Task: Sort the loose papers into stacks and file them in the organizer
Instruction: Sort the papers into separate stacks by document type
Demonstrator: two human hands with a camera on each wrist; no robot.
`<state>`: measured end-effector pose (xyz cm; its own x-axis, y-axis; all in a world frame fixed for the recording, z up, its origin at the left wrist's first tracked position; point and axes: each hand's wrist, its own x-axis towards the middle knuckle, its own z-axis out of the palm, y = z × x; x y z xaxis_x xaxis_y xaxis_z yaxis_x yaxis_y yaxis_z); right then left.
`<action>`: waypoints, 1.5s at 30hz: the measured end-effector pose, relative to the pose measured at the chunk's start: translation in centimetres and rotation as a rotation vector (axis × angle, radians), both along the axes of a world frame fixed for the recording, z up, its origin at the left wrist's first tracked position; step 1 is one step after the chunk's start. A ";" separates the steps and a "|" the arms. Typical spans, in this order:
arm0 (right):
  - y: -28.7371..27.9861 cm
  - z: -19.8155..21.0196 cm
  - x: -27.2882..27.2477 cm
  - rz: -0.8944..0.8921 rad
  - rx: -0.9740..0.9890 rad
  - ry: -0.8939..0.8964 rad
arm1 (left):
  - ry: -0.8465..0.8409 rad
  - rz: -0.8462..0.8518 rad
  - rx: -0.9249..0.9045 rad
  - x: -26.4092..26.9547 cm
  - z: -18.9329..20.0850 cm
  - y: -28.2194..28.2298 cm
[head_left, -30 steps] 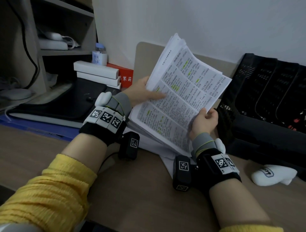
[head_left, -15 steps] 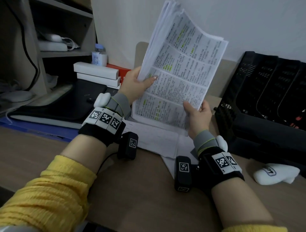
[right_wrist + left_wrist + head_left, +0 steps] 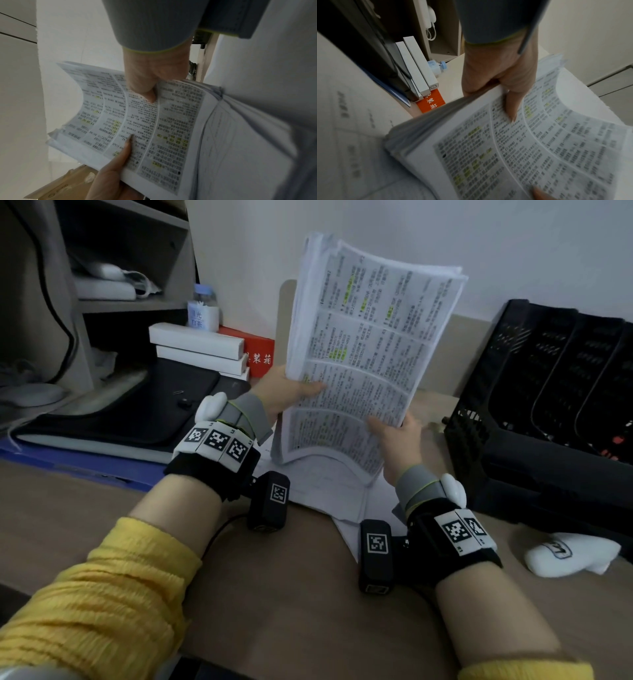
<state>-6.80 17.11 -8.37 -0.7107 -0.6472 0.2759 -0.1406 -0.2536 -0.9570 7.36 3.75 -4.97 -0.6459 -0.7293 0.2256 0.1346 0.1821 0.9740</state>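
a wooden desk carries it all. loose white sheets lie flat near its middle. at the right, a black mesh organizer stands on it, a white cloth-like bundle just in front. at the left, a blue folder lies on the desk under a dark flat case; white boxes and a red box are stacked near the wall.
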 end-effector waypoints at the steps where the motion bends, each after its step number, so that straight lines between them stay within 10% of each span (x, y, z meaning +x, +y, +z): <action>1: 0.0 -0.1 0.1 0.012 0.032 -0.018 | -0.013 -0.006 0.012 0.1 -0.1 -0.1; 13: -0.2 0.5 0.3 -0.076 -0.047 -0.065 | 0.015 0.254 -0.157 0.6 1.2 0.2; 25: -0.5 -1.4 -2.1 -0.132 0.321 -0.416 | -0.144 0.518 -0.122 1.0 0.2 -2.3; 36: -0.2 -1.9 -1.3 -0.060 0.589 -0.168 | -0.126 0.525 -0.062 0.9 0.7 -1.5; 45: 0.9 -1.7 -2.3 -0.318 0.395 -0.183 | -0.084 0.557 -0.086 1.2 1.2 -1.6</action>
